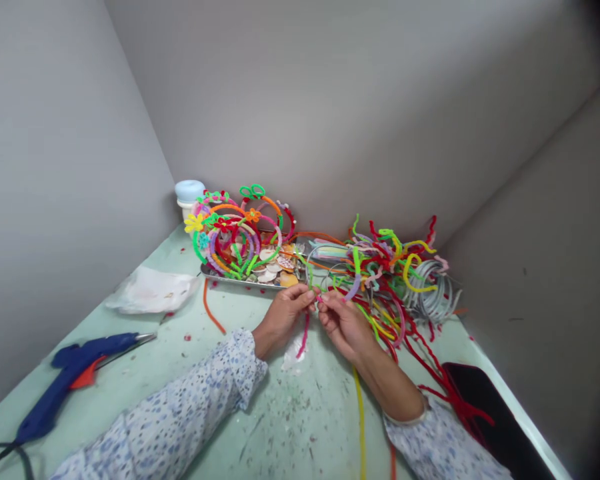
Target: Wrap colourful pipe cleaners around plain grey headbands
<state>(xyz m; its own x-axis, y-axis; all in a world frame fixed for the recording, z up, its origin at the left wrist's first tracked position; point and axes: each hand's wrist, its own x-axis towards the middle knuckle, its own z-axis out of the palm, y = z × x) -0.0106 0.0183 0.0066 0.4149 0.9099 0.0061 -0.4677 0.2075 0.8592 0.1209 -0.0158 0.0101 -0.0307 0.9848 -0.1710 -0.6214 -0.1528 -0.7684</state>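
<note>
My left hand [287, 312] is closed in a pinch at the near end of a thin headband [354, 277], partly wrapped in green and purple fuzzy wire. Close against it, my right hand [344, 323] pinches a pink pipe cleaner [304, 337], whose loose tail hangs below the left fingers. The fingertips nearly meet and hide the exact spot where pink wire and headband join. Behind the hands, a metal tray [250, 285] holds several finished pipe-cleaner headbands [253, 215] with flowers and loops, along with small flat decorative pieces [275, 270].
On the left lie a blue glue gun [65, 387] and a crumpled plastic bag [153, 291]. Loose pipe cleaners [380, 247] and bare grey headbands [433, 293] pile up at the right. A black phone [495, 413] rests by the right edge; a blue-lidded container [190, 192] stands in the corner.
</note>
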